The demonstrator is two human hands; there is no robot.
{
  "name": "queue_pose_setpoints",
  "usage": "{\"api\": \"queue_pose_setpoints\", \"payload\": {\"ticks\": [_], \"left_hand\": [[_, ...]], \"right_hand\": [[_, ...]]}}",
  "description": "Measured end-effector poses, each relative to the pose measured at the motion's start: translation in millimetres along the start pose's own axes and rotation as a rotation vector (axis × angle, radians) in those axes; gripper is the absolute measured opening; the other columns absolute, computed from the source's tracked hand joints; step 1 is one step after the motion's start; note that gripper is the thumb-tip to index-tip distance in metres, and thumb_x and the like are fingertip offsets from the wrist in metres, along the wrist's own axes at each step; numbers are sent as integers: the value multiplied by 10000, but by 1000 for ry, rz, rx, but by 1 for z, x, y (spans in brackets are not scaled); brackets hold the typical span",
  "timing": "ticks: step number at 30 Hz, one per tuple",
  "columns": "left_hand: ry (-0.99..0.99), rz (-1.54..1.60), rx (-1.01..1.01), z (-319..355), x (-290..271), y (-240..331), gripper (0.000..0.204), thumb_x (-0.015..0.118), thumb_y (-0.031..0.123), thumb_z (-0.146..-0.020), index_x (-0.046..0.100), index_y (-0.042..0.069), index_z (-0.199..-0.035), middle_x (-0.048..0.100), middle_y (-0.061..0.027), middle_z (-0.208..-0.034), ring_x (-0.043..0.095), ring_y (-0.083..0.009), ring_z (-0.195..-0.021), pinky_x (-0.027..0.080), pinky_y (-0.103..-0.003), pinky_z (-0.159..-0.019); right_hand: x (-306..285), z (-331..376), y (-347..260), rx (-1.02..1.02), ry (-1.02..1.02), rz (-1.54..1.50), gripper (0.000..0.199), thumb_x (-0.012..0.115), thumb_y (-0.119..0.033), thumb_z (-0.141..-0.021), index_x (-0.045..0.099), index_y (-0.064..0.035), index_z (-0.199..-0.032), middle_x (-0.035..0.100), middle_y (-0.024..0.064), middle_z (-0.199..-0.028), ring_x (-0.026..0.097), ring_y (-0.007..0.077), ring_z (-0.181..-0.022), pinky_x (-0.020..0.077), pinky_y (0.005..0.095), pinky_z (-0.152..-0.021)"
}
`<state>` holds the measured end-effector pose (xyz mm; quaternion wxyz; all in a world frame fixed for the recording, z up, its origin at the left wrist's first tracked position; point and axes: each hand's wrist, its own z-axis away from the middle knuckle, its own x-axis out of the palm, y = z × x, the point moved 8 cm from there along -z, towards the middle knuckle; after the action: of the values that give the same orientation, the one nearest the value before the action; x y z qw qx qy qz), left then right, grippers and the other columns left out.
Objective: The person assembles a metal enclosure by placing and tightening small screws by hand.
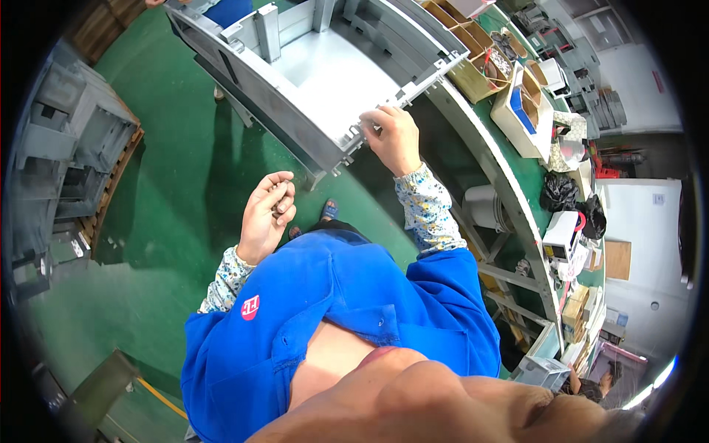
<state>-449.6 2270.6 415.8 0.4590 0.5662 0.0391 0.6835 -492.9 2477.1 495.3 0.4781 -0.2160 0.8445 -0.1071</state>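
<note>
A grey sheet-metal cabinet frame [277, 111] with a white inner panel [336, 70] lies at the top middle, its near corner toward me. At that corner my right hand [393, 140] touches the slotted metal edge, with thumb and fingers pinched together. Whatever is between those fingertips is too small to make out. My left hand [267, 219] is held in front of my body, to the left of the corner and apart from the frame. Its fingers are curled over small dark bits that I cannot identify.
Along the right runs a long green-topped bench [509, 177] with cardboard part boxes [473, 77], a white bin [521, 118] and black bags [557, 192]. White buckets [487, 207] stand underneath. Grey metal housings [96, 140] sit on a pallet at left. Another person's blue clothing [229, 12] shows beyond the frame.
</note>
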Motion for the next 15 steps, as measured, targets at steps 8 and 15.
{"api": "queue_pose_setpoints", "payload": {"ticks": [8,15], "left_hand": [[14,-79,67,-14,1,4,174,412,77,-897,454,0,-1047,457,-27,-776,335,-28,-539,289,-149,-409],[-34,-143,32,-24,15,0,167,405,166,-917,484,28,-968,438,4,-664,309,-25,-487,259,-159,-394]], "right_hand": [[9,-14,-1,-111,-105,69,21,600,-98,-632,612,-113,-642,539,41,-640,524,220,-686,410,324,-644],[25,-18,5,-104,-238,154,112,607,-182,-642,578,-94,-579,539,51,-641,542,233,-720,417,349,-683]]}}
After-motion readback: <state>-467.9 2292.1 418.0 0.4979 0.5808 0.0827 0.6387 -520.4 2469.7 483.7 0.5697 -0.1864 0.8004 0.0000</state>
